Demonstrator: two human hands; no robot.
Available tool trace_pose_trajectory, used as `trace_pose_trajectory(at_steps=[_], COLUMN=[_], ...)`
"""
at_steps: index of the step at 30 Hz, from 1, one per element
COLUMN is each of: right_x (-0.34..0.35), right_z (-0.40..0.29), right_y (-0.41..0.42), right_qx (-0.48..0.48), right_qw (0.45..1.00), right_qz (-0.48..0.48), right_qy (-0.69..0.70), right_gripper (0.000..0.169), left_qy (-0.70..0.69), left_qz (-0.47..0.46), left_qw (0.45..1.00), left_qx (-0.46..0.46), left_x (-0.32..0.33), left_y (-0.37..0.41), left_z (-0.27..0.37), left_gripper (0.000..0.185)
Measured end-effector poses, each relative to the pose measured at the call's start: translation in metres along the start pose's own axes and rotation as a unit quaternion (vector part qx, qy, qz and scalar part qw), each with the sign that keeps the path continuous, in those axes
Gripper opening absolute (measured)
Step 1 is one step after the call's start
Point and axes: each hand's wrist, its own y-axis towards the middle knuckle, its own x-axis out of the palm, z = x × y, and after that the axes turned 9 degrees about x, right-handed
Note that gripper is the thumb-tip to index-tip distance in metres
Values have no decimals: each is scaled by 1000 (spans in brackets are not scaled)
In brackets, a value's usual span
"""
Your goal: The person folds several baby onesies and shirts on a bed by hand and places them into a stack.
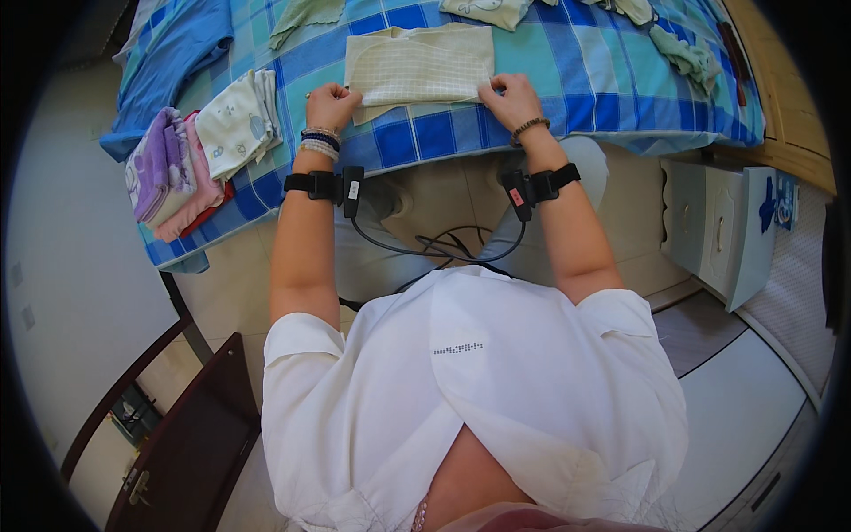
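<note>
A cream checked garment (420,66) lies folded into a wide rectangle on the blue plaid bedspread (399,143). My left hand (331,106) pinches its near left corner between thumb and fingers. At the near right corner, my right hand (512,100) pinches the cloth in the same way. Below the near edge, a flap of the same cloth sticks out on the left side. Both wrists wear bracelets, and a black strap with a small wired box sits on each forearm.
Left of the garment stand folded white printed clothes (233,126) and a purple patterned cloth (159,166) over pink and red ones. Blue trousers (176,66) lie beyond. Loose garments lie along the far side, a green cloth (688,60) at right. A white cabinet (705,219) stands right of the bed.
</note>
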Motion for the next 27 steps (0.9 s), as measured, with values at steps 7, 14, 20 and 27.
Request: trace_pose_trajectory(at_steps=[7, 14, 20, 27], right_x=[-1, 11, 2, 15], right_z=[-2, 4, 0, 0], right_y=[-15, -10, -19, -30], right_qx=[-23, 3, -2, -14], right_qw=[998, 998, 999, 998], right_qz=[20, 22, 24, 56], right_qy=[-59, 64, -25, -17], right_gripper=[25, 26, 29, 28], left_qy=[-9, -175, -24, -47], left_qz=[-24, 47, 26, 52], left_qw=[1000, 983, 999, 997], left_qx=[14, -19, -4, -12], left_x=[-3, 4, -1, 9], left_y=[-12, -13, -28, -25], left_z=[-3, 1, -4, -3], left_gripper=[29, 30, 25, 27])
